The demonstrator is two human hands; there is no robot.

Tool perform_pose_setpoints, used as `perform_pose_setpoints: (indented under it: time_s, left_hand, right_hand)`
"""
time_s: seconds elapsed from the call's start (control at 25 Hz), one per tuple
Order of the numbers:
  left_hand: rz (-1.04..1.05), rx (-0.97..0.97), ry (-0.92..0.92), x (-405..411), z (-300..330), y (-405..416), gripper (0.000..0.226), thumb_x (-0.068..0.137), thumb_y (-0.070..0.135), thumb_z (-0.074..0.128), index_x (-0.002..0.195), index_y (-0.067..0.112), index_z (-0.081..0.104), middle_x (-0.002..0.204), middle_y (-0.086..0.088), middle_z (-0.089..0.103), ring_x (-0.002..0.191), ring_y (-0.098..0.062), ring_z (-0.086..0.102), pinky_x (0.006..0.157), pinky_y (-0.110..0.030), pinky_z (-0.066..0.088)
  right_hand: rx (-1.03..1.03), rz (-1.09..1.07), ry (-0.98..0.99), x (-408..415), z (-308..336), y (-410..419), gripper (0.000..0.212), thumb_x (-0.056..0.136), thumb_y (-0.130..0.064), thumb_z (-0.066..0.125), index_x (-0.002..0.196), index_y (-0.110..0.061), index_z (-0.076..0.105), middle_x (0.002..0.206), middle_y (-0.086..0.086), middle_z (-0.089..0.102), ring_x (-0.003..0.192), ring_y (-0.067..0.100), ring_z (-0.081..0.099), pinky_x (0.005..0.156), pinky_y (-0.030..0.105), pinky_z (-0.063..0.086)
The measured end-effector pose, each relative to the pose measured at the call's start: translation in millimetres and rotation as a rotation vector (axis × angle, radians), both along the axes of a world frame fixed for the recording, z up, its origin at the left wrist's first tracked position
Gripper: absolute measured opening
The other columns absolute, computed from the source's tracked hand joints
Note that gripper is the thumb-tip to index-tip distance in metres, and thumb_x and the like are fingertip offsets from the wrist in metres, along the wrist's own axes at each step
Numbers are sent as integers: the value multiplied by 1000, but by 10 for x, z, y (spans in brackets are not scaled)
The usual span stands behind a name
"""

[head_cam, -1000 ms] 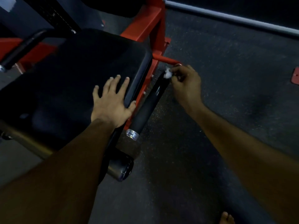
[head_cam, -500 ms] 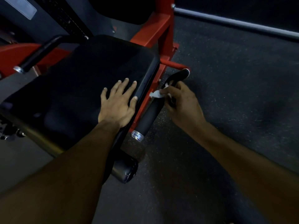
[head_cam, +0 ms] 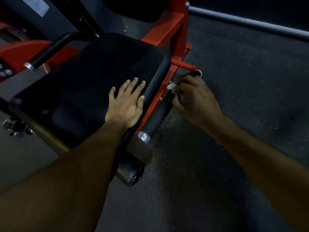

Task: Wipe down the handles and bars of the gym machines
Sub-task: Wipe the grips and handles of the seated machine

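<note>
**Seat-side grip handle, wipe in progress**

Handle [head_cam: 155, 119]: black tubular grip with chrome end cap [head_cam: 143, 136], mounted low along the right edge of the seat pad, running from near-left to far-right. Judged rigid, fixed to the frame, lightly textured; no lifting needed, only wrapping and sliding along its length. Best taken around the bare black section between end cap and far end.

Wipe [head_cam: 171, 85]: small white scrap, soft and light, showing at the fingertips against the far part of the handle. Likely to bunch or slip unless pinched firmly.

Right hand [head_cam: 194, 97]: fingers curled, clamped around the handle's far portion with the wipe pressed beneath.

Left hand [head_cam: 126, 104]: flat, fingers spread and straight, palm resting on the seat pad [head_cam: 87, 81] near its right edge; holding nothing, apparently bracing.

Frame [head_cam: 167, 32]: red steel, upright at far centre, short red peg [head_cam: 185, 65] just beyond the right hand.

Second handle [head_cam: 48, 51]: black, chrome-tipped, far left of the seat, untouched.

Floor [head_cam: 234, 81]: dark speckled rubber, right side.
</note>
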State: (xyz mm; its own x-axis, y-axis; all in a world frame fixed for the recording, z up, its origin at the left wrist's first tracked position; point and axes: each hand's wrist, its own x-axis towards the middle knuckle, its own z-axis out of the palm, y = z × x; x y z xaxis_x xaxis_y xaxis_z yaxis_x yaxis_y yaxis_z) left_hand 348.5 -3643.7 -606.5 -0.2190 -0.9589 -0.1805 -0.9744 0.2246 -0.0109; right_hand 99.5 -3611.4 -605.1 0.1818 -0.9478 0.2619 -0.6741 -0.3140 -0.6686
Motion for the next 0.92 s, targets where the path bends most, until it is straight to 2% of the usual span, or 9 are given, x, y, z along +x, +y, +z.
perform_pose_setpoints:
  time_s: [0.04,0.16,0.28,0.4,0.48,0.56,0.72,0.84,0.92]
  left_hand:
    - [2,-3,0,-4,2,-5,56,107,45,18,162,37,17,171,9,13,158,-12,7,125,-58,9]
    - [2,-1,-2,-15,5,-10,55,108,45,20,162,35,19,171,9,13,158,-12,7,125,-58,9]
    - [11,0,-6,-10,15,-5,55,108,44,21,162,34,20,171,9,14,157,-12,7,125,-58,9]
    - [-2,2,-4,-18,12,-9,55,108,44,21,162,34,20,171,9,14,157,-13,8,125,-58,10]
    - [-1,0,-4,-14,7,-7,56,107,45,20,162,33,21,171,9,14,157,-14,9,124,-58,10]
    - [2,-3,-5,-9,11,-3,56,107,46,19,162,33,21,171,9,15,157,-14,9,124,-59,11]
    - [5,3,1,-28,11,2,55,108,45,20,162,33,20,171,9,13,158,-13,8,125,-58,10]
    - [7,7,8,-6,14,-10,54,109,44,19,162,35,19,171,11,13,158,-12,7,125,-57,9]
    - [9,12,21,-5,16,1,53,110,42,17,163,36,18,171,12,12,158,-11,5,126,-56,6]
  right_hand:
    - [-17,14,26,34,-28,58,19,92,-15,67,109,-9,72,113,5,66,105,23,58,87,38,55]
    - [-53,101,36,91,-76,241,31,90,-1,68,120,-9,70,123,5,68,109,22,59,87,27,52]
    - [-69,232,64,47,-41,275,40,89,3,69,127,-11,67,123,3,70,107,20,58,80,28,54]
    - [-41,150,98,-44,5,57,34,93,-3,65,125,-12,68,119,4,72,103,24,57,76,36,54]
    - [31,79,91,68,52,17,28,95,-4,61,121,-11,70,117,6,71,101,24,55,80,32,49]
    - [60,133,88,249,102,153,25,95,-4,60,117,-10,71,114,6,72,100,21,55,78,23,42]
    - [-34,332,123,106,135,265,28,90,-6,67,118,-10,71,112,4,73,99,23,58,73,26,47]
    - [28,135,96,43,128,53,25,93,-11,65,117,-13,73,111,4,73,96,16,50,72,27,42]
    - [77,76,5,206,174,137,22,92,-5,67,112,-10,74,105,8,73,94,14,54,75,32,49]
